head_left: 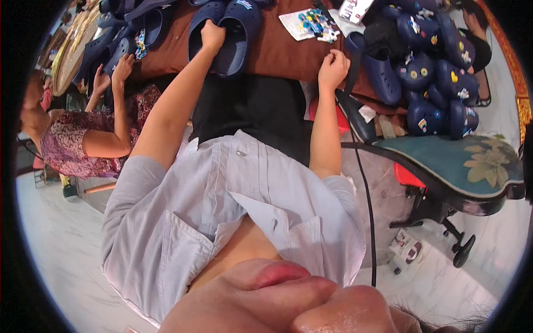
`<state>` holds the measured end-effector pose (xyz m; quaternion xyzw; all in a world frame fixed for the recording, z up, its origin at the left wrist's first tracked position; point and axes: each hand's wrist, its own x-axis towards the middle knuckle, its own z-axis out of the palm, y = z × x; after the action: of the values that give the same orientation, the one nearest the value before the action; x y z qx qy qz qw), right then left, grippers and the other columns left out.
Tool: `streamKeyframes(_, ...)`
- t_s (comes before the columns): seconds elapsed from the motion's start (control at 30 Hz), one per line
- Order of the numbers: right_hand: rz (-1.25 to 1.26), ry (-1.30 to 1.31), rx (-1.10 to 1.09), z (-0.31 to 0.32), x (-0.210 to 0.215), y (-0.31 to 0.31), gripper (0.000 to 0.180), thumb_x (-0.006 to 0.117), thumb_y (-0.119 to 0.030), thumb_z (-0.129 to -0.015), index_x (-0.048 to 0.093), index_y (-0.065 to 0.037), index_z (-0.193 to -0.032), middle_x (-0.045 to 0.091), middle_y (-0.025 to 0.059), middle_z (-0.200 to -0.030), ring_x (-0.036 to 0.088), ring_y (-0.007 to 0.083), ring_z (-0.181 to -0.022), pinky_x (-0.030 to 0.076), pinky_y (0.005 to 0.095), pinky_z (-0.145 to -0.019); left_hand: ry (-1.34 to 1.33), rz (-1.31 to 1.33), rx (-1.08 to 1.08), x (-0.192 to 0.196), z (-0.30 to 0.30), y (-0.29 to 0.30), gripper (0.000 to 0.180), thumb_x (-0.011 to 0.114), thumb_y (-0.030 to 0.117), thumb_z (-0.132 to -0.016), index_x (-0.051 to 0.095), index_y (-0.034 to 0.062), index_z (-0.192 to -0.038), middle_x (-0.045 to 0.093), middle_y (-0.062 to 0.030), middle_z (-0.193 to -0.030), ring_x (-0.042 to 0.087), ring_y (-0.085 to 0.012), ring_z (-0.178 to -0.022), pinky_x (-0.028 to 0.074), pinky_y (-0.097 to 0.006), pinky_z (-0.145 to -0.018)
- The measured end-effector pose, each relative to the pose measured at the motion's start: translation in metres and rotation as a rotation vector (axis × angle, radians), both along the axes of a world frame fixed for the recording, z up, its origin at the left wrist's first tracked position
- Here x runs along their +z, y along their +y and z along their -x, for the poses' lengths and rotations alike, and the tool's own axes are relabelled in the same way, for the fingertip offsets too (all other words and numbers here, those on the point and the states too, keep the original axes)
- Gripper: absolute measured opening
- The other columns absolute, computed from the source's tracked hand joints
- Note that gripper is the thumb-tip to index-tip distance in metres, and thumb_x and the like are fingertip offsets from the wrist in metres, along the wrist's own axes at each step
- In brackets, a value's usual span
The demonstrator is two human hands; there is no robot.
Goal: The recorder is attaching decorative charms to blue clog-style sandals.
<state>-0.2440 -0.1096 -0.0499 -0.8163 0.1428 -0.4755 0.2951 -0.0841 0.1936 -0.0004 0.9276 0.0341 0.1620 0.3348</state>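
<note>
My left hand (212, 36) is closed on a pair of navy foam clogs, its fingers at the inner edges where the two meet. The left clog (199, 26) and the right clog (241, 39) lie side by side on the brown cloth, heels toward me. At the cloth's front edge, my right hand (334, 67) rests with its fingers curled in; anything inside them is hidden. Just beyond that hand, a pile of small colourful shoe charms (319, 25) lies on a white plastic bag (293, 28).
Navy clogs with charms (419, 72) are heaped on the right, beside a teal chair (455, 164) with a flower pattern. A black cable (366, 200) hangs by my right side. On the left, a person in a patterned top (83, 141) handles more clogs (114, 53).
</note>
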Motion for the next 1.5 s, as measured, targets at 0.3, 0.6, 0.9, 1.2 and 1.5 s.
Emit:
streamKeyframes(0.3,0.034,0.043,-0.034,-0.005,0.001,0.001,0.011,0.057,-0.003,-0.077,0.062,-0.001,-0.086,0.064,0.0149,-0.085,0.056,0.0345,-0.086,0.044,0.044,-0.08,0.029,0.062,0.007,0.001,0.002,-0.006,0.039,0.065,0.017,-0.075,0.054,-0.0061,-0.104,0.061,-0.031,-0.104,0.057,-0.0456,-0.103,0.046,-0.047,-0.091)
streamKeyframes(0.6,0.022,0.078,-0.068,-0.001,0.003,0.003,0.011,0.057,-0.003,-0.077,0.063,-0.001,-0.086,0.064,0.0155,-0.083,0.055,0.034,-0.084,0.044,0.0438,-0.076,0.036,0.112,-0.009,0.003,0.008,-0.009,0.04,0.065,0.013,-0.075,0.054,-0.0083,-0.108,0.06,-0.0324,-0.107,0.056,-0.0455,-0.106,0.045,-0.045,-0.093)
streamKeyframes(0.9,-0.03,0.104,-0.063,0.0,0.0,0.004,0.011,0.058,-0.002,-0.077,0.063,-0.001,-0.086,0.064,0.0152,-0.084,0.055,0.0335,-0.083,0.044,0.0434,-0.075,0.015,0.105,-0.016,-0.001,0.008,-0.005,0.036,0.063,0.011,-0.074,0.055,-0.0073,-0.104,0.061,-0.0327,-0.103,0.057,-0.0463,-0.102,0.045,-0.047,-0.09)
streamKeyframes(1.2,-0.04,0.156,-0.066,0.003,0.004,0.003,0.01,0.058,-0.003,-0.078,0.064,-0.001,-0.086,0.064,0.014,-0.084,0.055,0.0323,-0.083,0.045,0.0424,-0.074,-0.017,0.124,-0.042,0.0,0.011,-0.007,0.033,0.063,0.01,-0.074,0.054,-0.0081,-0.1,0.061,-0.0319,-0.1,0.056,-0.0468,-0.101,0.045,-0.048,-0.089)
streamKeyframes(1.5,-0.317,0.127,0.097,0.002,0.016,0.007,0.012,0.06,-0.004,-0.084,0.063,0.0,-0.095,0.065,0.0087,-0.082,0.062,0.0165,-0.074,0.049,0.0281,-0.067,-0.034,0.167,-0.048,0.001,0.023,-0.01,0.037,0.065,0.005,-0.07,0.053,-0.0075,-0.104,0.059,-0.0322,-0.099,0.056,-0.0479,-0.098,0.046,-0.049,-0.087)
